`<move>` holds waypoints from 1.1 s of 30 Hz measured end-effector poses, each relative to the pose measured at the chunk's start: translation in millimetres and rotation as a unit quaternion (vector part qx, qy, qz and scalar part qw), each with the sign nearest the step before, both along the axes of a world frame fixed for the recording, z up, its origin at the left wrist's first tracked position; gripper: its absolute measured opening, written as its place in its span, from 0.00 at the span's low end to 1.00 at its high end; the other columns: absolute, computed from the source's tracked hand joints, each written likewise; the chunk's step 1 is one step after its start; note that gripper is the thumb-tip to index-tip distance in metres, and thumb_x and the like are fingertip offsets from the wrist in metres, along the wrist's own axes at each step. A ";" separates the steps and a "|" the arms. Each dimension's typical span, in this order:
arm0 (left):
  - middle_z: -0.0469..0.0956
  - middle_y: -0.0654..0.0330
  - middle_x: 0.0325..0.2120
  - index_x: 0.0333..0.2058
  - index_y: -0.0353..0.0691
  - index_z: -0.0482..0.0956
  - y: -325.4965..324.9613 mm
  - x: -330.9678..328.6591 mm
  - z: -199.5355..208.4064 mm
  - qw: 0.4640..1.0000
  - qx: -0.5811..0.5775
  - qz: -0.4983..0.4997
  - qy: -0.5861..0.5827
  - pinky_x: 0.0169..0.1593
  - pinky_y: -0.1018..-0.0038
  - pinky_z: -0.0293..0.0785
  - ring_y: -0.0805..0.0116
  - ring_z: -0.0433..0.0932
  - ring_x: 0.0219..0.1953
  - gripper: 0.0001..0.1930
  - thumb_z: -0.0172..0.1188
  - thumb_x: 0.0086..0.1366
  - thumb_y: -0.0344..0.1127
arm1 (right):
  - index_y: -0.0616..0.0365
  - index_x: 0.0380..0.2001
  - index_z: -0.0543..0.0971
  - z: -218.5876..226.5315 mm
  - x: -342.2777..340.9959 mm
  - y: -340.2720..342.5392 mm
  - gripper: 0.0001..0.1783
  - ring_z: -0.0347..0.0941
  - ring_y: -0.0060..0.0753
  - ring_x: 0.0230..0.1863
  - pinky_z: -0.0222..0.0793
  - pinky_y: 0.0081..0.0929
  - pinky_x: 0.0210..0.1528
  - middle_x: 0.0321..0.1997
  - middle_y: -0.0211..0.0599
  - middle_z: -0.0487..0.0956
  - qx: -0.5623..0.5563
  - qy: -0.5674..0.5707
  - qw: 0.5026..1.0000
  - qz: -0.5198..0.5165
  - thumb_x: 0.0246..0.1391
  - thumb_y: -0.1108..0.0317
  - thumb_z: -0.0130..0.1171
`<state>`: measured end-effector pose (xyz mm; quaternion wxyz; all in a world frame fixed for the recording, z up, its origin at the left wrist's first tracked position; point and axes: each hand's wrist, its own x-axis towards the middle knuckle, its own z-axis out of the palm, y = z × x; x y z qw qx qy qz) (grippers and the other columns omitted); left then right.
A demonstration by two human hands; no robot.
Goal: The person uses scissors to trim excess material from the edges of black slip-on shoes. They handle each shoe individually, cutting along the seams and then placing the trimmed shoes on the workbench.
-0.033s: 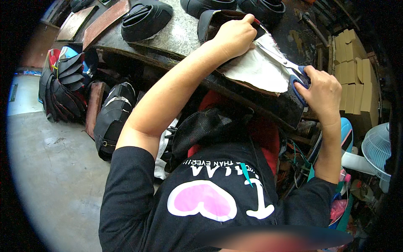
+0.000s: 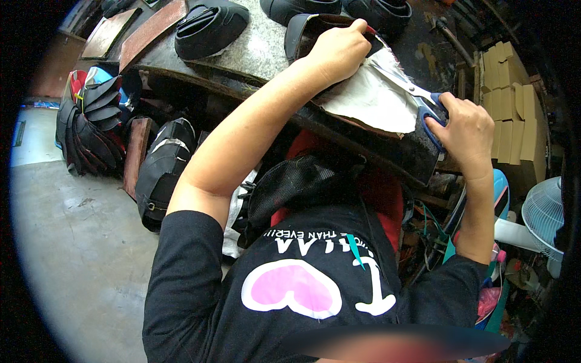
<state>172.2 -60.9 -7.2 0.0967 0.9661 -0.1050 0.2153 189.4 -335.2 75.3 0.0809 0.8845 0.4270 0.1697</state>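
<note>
At the far edge of the work, my left hand (image 2: 340,54) is closed on a black shoe upper (image 2: 296,37), its fingers wrapped over the rim. My right hand (image 2: 467,128) grips scissors (image 2: 431,115) with blue handles, thumb and fingers in the loops. The scissor blades point up and left, over a white cloth-like sheet (image 2: 374,104) and toward the edge of the upper, where loose threads show. The sheet lies at the front edge of the bench. Just where the blades meet the material is too small to tell.
More black shoe uppers (image 2: 212,29) stand on the bench (image 2: 254,54) beside brown boards (image 2: 151,33). A stack of black curved pieces (image 2: 91,130) is on the left. Cardboard boxes (image 2: 514,115) and a white fan (image 2: 543,212) stand at the right.
My right hand has shifted very slightly to the right with the scissors. My left hand and the upper look the same.
</note>
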 end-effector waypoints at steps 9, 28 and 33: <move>0.76 0.47 0.40 0.28 0.33 0.83 3.4 8.3 -9.7 0.998 -0.034 -0.022 -0.057 0.42 0.61 0.81 0.50 0.83 0.34 0.05 0.61 0.51 0.25 | 0.51 0.35 0.81 12.0 0.2 19.8 0.18 0.80 0.38 0.30 0.73 0.36 0.37 0.25 0.37 0.81 -0.048 -0.014 0.997 0.055 0.41 0.56 0.73; 0.76 0.45 0.38 0.33 0.31 0.78 3.8 7.3 -12.6 0.993 -0.102 0.023 -0.050 0.44 0.56 0.78 0.42 0.80 0.36 0.09 0.58 0.66 0.33 | 0.53 0.33 0.81 19.0 3.8 24.6 0.18 0.81 0.37 0.29 0.75 0.36 0.36 0.25 0.39 0.82 -0.036 -0.026 0.999 0.020 0.43 0.55 0.72; 0.77 0.41 0.36 0.29 0.29 0.80 3.2 12.9 -16.6 0.996 -0.065 0.015 -0.065 0.41 0.58 0.81 0.44 0.82 0.33 0.05 0.57 0.55 0.26 | 0.53 0.34 0.81 22.2 9.8 29.1 0.18 0.81 0.36 0.32 0.73 0.35 0.39 0.26 0.37 0.83 -0.050 -0.050 0.995 0.073 0.42 0.57 0.73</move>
